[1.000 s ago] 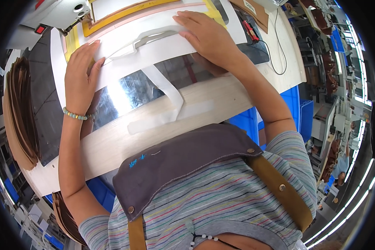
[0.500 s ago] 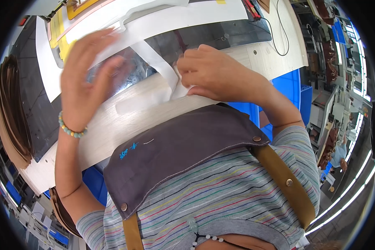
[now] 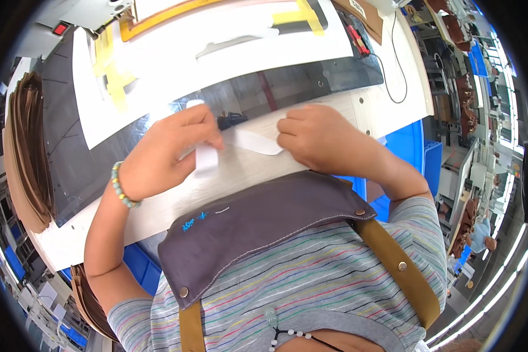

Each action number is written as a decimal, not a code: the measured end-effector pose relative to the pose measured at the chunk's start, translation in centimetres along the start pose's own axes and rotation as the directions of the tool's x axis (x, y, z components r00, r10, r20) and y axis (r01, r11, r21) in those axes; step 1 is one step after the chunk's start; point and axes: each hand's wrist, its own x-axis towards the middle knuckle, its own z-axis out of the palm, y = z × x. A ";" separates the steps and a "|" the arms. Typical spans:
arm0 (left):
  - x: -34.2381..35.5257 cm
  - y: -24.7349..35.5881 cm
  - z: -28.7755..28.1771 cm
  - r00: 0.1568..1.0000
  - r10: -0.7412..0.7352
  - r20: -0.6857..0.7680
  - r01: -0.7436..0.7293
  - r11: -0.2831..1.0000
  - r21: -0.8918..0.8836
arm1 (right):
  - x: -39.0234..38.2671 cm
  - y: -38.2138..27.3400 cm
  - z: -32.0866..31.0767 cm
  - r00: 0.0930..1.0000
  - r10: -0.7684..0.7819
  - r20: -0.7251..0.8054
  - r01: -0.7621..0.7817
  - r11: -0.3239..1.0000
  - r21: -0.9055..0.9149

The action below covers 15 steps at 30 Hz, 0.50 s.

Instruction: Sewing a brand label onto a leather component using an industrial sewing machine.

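A thin white strip, like paper or tape, stretches between my two hands just above the front of the pale tabletop. My left hand is closed on its left part, and a loose end hangs below the fingers. The other end runs into the closed fist of my right hand. Beyond the hands lies a large white sheet with yellow tape stuck on it and a crumpled white piece on top. Under the sheet is a dark glossy panel.
An orange-yellow frame lies at the far side, near machine parts with a red button. Brown folded sheets are stacked at the left edge. A red-and-black tool with a cable lies far right. Blue crates stand below the table's right side.
My left hand has come down and right and closed on the white strip. My right hand has moved slightly right and nearer. The strip has been lifted and drawn between both hands.
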 end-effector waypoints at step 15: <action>2.3 -0.7 -4.2 0.999 -0.044 0.012 0.034 0.551 -0.834 | 11.2 4.7 -13.1 0.924 -0.115 -0.364 0.278 0.857 0.434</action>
